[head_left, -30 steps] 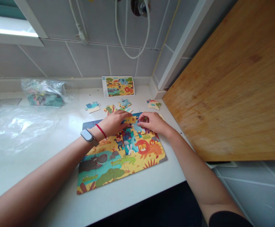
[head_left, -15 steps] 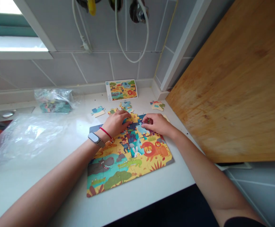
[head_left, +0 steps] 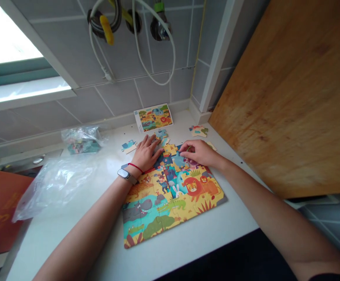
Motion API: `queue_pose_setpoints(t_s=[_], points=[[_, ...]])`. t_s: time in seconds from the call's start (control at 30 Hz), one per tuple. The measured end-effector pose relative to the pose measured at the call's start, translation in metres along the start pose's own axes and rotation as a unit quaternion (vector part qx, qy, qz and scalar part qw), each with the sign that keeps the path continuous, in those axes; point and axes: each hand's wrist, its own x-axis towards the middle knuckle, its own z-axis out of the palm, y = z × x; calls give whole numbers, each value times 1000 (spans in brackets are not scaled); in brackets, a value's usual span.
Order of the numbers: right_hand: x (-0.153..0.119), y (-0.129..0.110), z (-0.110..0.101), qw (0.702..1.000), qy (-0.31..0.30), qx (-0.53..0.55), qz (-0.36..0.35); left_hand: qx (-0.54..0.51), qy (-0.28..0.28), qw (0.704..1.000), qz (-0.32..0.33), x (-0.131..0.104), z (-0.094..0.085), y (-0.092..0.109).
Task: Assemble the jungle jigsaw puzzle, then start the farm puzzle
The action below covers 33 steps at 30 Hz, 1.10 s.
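An animal jigsaw puzzle (head_left: 172, 203) lies on the white counter, its lower rows joined. My left hand (head_left: 146, 153), with a red cord and a watch at the wrist, rests over the puzzle's upper left edge, fingers spread over loose pieces. At the upper right of the puzzle my right hand (head_left: 197, 152) has its thumb and fingers bent together beside a light blue piece (head_left: 180, 161); whether it grips anything is hidden. Loose pieces lie beyond the puzzle: a blue one (head_left: 129, 145) at left, others (head_left: 161, 134) in the middle and a colourful group (head_left: 199, 130) at right.
A picture card (head_left: 155, 118) leans near the tiled wall. Clear plastic bags (head_left: 55, 183) and a bag of pieces (head_left: 83, 142) lie at left, beside an orange box (head_left: 2, 210). A wooden board (head_left: 298, 101) stands at right, and a white cable (head_left: 172, 58) hangs above.
The view has shifted, so the counter and puzzle appear further right. My left hand's fingers have spread out and reach further over the loose pieces. My right hand stays by the light blue piece.
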Motion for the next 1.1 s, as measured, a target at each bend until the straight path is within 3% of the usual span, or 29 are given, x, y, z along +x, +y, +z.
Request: queue_pose_setpoints(t_s=[0.27, 0.6, 0.8, 0.97, 1.1], points=[[5, 6, 3, 996, 6, 80, 25, 1, 23, 999, 40, 0, -5, 3], [4, 4, 2, 990, 45, -131, -36, -44, 53, 997, 23, 1, -8, 2], [4, 0, 0, 984, 85, -149, -57, -37, 42, 998, -12, 2, 0, -8], [3, 1, 0, 980, 80, -159, -85, -77, 47, 994, -56, 32, -8, -17], [4, 3, -1, 979, 94, -158, -92, -118, 37, 986, -115, 66, -13, -12]])
